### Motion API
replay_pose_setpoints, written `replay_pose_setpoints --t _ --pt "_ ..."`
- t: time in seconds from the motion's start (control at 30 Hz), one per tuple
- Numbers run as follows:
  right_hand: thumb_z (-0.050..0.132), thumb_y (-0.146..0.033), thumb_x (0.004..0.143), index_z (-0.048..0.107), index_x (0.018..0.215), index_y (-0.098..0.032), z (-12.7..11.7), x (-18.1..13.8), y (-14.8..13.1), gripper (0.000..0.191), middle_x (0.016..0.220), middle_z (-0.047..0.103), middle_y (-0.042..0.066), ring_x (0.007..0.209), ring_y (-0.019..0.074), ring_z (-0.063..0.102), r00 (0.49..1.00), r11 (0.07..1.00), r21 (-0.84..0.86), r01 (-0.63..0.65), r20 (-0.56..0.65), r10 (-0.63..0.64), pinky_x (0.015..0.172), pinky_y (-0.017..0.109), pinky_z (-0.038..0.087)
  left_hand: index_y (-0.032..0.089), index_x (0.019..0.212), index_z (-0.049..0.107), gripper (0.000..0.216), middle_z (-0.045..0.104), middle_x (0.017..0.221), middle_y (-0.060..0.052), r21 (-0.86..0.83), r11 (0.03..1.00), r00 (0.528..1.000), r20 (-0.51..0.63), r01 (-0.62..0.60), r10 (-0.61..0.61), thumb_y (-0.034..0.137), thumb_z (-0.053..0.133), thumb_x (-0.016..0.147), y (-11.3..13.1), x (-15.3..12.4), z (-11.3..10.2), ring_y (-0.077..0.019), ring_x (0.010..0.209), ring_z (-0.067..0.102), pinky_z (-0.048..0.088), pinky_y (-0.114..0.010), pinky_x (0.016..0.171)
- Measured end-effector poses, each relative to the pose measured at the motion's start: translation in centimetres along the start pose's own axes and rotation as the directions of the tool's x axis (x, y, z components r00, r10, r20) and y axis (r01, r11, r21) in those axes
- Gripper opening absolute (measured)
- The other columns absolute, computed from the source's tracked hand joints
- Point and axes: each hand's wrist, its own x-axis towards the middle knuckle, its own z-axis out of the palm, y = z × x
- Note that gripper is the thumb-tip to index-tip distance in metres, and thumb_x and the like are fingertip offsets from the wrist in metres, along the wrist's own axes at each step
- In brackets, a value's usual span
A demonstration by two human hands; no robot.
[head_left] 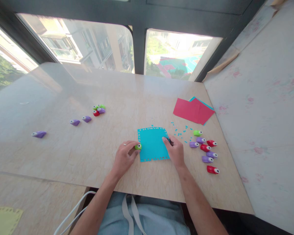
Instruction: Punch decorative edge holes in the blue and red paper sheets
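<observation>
We seem to be in the middle of punching small shapes along the border of a blue sheet (153,145), which lies on the near part of the table (122,94), in front of us. Cut-outs line its top and bottom edges, and the green punch (138,147) sits against its left edge, so that side looks like the one being worked. The next move, we judge, calls for the sheet's edge to be well inside the punch's slot and for a firm squeeze while the paper is kept flat; a crooked feed could tear the rim.

Our left hand (124,155) comes in from the lower left, its fingers curled and closed around the green punch, index finger above and thumb below. Our right hand (175,150) grips the sheet's right edge, thumb lying on top and the other fingers mostly hidden; we cannot tell how far they reach underneath. Both wrists are low, near the tabletop, and the hands face each other across the paper. Blue scraps (178,134) lie scattered just beyond the right hand, near the group of spare punches (207,159).
</observation>
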Motion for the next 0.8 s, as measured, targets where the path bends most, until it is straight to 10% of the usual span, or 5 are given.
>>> replay_pose_setpoints --t 0.8 --pt "0.055 -0.047 0.087 0.071 0.085 -0.018 0.7 0.3 0.5 0.033 0.075 0.068 0.003 0.067 0.0165 0.058 0.997 1.000 -0.011 0.027 -0.076 -0.028 0.066 0.028 0.044 0.024 0.116 0.068 0.028 0.067 0.112 -0.009 0.040 0.994 0.995 -0.021 -0.098 0.099 0.019 0.060 0.090 -0.4 -1.0 0.6 -0.0225 0.105 0.062 0.054 -0.039 0.089"
